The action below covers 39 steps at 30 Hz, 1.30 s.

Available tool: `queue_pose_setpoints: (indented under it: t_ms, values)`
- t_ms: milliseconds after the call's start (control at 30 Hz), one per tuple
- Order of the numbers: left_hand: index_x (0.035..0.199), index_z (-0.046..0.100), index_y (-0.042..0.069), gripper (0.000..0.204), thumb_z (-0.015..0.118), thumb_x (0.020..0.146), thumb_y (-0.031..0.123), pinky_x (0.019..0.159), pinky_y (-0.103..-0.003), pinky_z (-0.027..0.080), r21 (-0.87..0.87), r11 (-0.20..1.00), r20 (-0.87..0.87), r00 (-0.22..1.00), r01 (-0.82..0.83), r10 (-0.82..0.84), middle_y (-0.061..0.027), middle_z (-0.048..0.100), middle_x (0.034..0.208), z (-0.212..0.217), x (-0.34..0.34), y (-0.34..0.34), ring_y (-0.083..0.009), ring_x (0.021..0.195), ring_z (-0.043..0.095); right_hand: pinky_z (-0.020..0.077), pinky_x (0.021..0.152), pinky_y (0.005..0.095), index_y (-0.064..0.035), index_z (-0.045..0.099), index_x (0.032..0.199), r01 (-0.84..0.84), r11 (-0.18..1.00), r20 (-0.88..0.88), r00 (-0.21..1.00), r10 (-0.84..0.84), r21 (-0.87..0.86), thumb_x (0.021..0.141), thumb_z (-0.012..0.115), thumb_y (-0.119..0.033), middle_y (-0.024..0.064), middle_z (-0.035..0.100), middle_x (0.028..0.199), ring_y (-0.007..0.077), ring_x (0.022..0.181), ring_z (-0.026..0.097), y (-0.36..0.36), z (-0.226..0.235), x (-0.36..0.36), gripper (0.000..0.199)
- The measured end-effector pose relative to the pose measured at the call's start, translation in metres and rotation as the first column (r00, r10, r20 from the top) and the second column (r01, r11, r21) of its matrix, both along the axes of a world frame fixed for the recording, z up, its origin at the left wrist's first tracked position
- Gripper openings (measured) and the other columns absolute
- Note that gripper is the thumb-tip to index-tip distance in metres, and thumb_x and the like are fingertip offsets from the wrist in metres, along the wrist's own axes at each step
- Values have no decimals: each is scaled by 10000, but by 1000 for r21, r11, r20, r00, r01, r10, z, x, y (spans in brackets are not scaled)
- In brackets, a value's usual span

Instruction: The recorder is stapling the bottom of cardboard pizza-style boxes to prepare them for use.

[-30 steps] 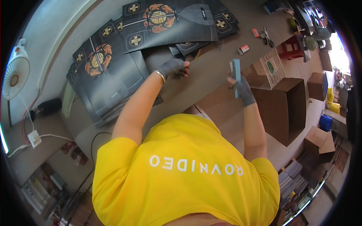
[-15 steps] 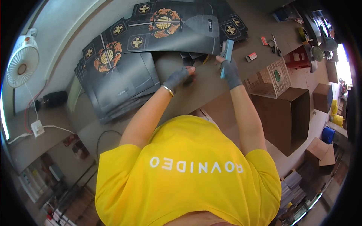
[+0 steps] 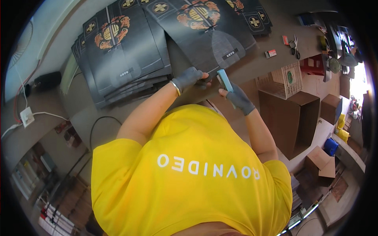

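Observation:
My right hand [image 3: 241, 101], in a grey fingerless glove, is closed around a light blue stapler [image 3: 224, 80]. The stapler's front end points up and to the left, close to the near edge of a black printed bag [image 3: 220, 45]. My left hand [image 3: 190, 78], gloved the same way, has its fingers bent together just left of the stapler. Something small and dark shows at its fingertips, too unclear to name. Beside that hand, a stack of similar flat black bags [image 3: 130, 59] with gold and orange emblems lies on the table.
Scissors [image 3: 294, 47] and small red-and-white boxes [image 3: 270, 53] lie at the table's right. A beige plastic basket [image 3: 280, 80] and an open cardboard box [image 3: 289, 122] stand right of my arm. More black bags [image 3: 256, 21] lie at the back. A white power socket [image 3: 27, 117] is at left.
My right hand has come down and nearer to my left hand with the stapler. The upper bag now lies turned and farther right, uncovering more of the left stack. The whole view has shifted.

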<state>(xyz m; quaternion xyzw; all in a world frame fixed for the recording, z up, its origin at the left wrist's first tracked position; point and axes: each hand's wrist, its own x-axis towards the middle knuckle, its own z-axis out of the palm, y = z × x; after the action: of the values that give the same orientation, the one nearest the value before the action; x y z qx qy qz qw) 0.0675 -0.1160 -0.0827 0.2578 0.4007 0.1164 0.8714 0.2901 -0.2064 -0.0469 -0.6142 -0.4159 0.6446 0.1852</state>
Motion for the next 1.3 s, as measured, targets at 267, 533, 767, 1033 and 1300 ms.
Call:
queue_pose_setpoints:
  t_ms: [267, 533, 767, 1033, 1300]
  values:
    - [1012, 637, -71, 304, 525, 904, 190, 710, -286, 562, 61, 998, 33, 999, 1, -3, -126, 679, 890, 1, -8, -8, -189, 804, 663, 454, 722, 311, -99, 635, 1116, -175, 983, 170, 972, 164, 52, 833, 606, -236, 76, 637, 840, 179, 769, 589, 12, 13, -28, 315]
    - [969, 632, -46, 288, 532, 909, 218, 739, -289, 555, 236, 972, -76, 997, -9, 27, -93, 650, 874, -14, -1, -10, -187, 839, 637, 474, 713, 321, -89, 667, 1055, -120, 991, 319, 943, 95, 60, 843, 616, -275, 89, 644, 774, 198, 745, 621, 11, 11, -46, 287]
    - [1149, 435, 39, 297, 548, 888, 122, 671, -328, 571, 185, 899, -21, 913, -397, 408, -71, 547, 1007, 30, -20, -2, -166, 825, 582, 466, 577, 260, -23, 564, 1064, 366, 922, 75, 923, -377, 126, 860, 644, -266, 45, 609, 729, 121, 645, 588, 23, -21, 20, 326]
    - [1122, 422, 50, 267, 536, 884, 97, 642, -338, 580, 170, 915, -66, 922, -366, 381, -64, 520, 960, 25, -26, 0, -168, 800, 583, 453, 539, 262, -26, 590, 916, 336, 935, 278, 893, -353, 111, 854, 651, -290, 36, 590, 690, 115, 601, 572, 28, -8, 67, 278]
    - [1245, 379, 57, 395, 546, 898, 148, 695, -304, 576, 249, 910, -30, 937, -331, 349, -67, 518, 1084, 47, -27, -2, -154, 923, 574, 420, 449, 287, -48, 571, 735, 301, 953, 374, 887, -273, -19, 835, 673, -339, 39, 551, 578, 128, 508, 549, 22, -17, 62, 324]
